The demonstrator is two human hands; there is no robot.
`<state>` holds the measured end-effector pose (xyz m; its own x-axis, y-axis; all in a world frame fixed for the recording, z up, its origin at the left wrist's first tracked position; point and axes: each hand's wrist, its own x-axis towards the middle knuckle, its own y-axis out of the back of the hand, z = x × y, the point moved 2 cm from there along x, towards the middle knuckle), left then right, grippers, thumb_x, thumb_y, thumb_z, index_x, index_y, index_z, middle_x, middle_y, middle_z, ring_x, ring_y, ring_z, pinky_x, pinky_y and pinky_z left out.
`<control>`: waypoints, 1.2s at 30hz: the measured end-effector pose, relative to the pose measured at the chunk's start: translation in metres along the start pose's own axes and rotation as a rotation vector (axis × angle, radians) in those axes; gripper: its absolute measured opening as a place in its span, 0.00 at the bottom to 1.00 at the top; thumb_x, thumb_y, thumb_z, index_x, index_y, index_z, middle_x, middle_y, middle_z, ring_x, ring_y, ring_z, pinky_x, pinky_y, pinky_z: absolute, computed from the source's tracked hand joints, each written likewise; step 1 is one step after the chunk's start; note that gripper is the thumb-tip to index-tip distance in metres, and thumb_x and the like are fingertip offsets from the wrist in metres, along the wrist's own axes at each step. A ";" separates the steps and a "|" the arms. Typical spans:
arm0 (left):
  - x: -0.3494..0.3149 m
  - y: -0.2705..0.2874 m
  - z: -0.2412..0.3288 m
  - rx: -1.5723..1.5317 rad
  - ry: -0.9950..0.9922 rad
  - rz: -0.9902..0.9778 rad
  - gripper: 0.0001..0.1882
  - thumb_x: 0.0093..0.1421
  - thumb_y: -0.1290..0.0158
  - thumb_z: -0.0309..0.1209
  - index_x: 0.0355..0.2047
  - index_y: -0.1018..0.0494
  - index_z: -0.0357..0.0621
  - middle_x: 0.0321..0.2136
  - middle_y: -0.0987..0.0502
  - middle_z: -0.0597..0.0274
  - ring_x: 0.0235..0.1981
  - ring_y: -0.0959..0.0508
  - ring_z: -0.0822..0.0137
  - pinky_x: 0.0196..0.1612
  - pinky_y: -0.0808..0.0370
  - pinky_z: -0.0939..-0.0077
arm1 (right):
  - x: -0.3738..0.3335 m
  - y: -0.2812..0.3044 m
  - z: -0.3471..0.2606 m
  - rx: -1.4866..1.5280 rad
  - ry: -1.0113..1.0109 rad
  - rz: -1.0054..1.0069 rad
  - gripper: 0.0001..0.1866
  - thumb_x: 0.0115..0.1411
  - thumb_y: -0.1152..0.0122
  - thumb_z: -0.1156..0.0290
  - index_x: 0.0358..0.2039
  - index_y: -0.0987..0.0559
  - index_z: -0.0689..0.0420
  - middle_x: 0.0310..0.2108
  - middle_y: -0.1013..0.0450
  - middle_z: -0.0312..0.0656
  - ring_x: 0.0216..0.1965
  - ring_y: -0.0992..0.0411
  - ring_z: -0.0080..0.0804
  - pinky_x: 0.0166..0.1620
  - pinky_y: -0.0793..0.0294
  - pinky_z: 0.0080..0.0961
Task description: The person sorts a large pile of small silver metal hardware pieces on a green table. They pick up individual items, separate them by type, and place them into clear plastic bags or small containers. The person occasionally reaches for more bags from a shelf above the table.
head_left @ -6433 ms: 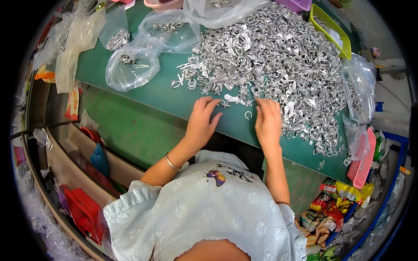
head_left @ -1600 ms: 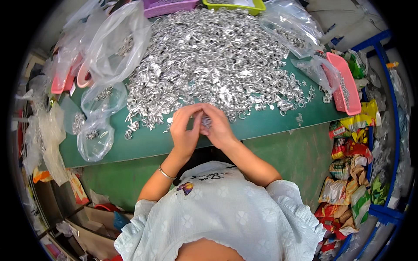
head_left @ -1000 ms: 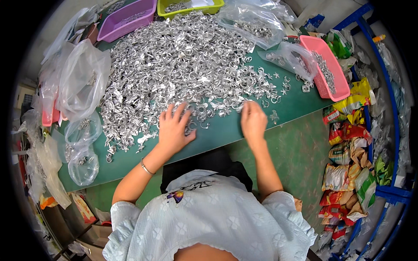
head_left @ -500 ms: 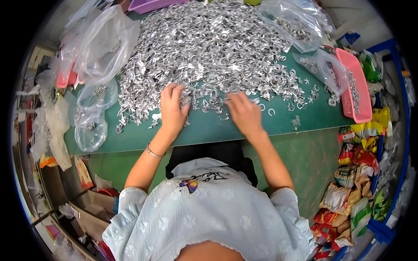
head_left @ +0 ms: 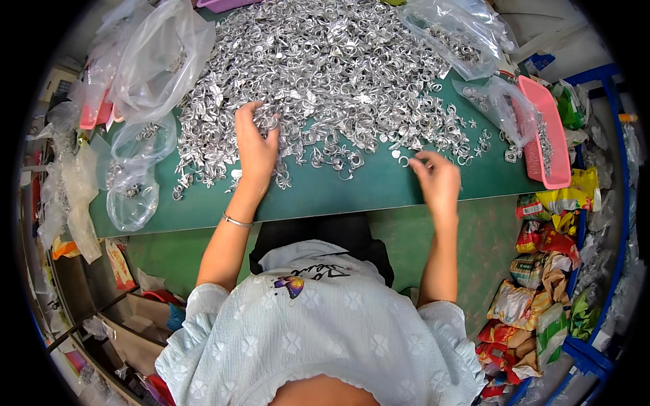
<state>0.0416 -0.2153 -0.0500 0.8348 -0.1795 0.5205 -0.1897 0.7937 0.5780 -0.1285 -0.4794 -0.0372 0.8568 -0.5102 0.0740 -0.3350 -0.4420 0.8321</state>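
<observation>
A broad heap of silver-coloured metal rings (head_left: 338, 74) covers much of the green tabletop (head_left: 325, 196). At the heap's near left side lies my left hand (head_left: 257, 143), thumb and fingers apart and curved around some rings; it grips none that I can see. My right hand (head_left: 440, 181) is by the table's near edge, right of the middle. Its thumb and forefinger are pinched close at a single open ring (head_left: 404, 162); the other fingers are curled and partly hidden. A small cluster of rings (head_left: 337, 159) lies between the hands.
Clear plastic bags (head_left: 162, 61) with some rings inside stand at left, smaller bags (head_left: 132, 203) before them. Another bag (head_left: 460, 40) lies far right, near a pink basket (head_left: 556, 155) holding metal pieces. Colourful packets (head_left: 521, 304) are piled below right. Open boxes (head_left: 135, 325) stand lower left.
My right hand has moved right, from the heap's near edge to the single ring. My left hand has shifted slightly left and farther into the heap. The view has tilted a little.
</observation>
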 end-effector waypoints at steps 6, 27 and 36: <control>-0.003 0.000 0.001 0.089 -0.098 -0.033 0.24 0.49 0.41 0.28 0.45 0.35 0.37 0.44 0.34 0.50 0.47 0.35 0.52 0.50 0.37 0.64 | -0.013 -0.027 -0.009 -0.022 0.095 0.111 0.11 0.50 0.38 0.68 0.34 0.24 0.59 0.24 0.31 0.45 0.23 0.31 0.44 0.27 0.33 0.36; -0.032 0.023 0.026 0.052 -0.112 -0.011 0.18 0.50 0.44 0.24 0.43 0.30 0.42 0.49 0.37 0.50 0.53 0.39 0.51 0.55 0.44 0.59 | -0.016 -0.018 0.041 0.546 -0.068 0.054 0.10 0.50 0.38 0.73 0.32 0.25 0.63 0.18 0.33 0.39 0.17 0.38 0.30 0.19 0.41 0.26; -0.056 0.036 0.028 0.004 -0.046 -0.030 0.15 0.51 0.46 0.21 0.41 0.28 0.42 0.49 0.36 0.52 0.52 0.36 0.54 0.52 0.38 0.65 | -0.022 -0.025 0.030 0.616 -0.087 -0.120 0.14 0.49 0.35 0.72 0.36 0.26 0.62 0.22 0.29 0.37 0.18 0.37 0.26 0.19 0.39 0.22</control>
<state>-0.0262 -0.1937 -0.0405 0.8155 -0.2301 0.5310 -0.1666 0.7854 0.5961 -0.1508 -0.4790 -0.0757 0.8761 -0.4775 -0.0670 -0.4250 -0.8302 0.3607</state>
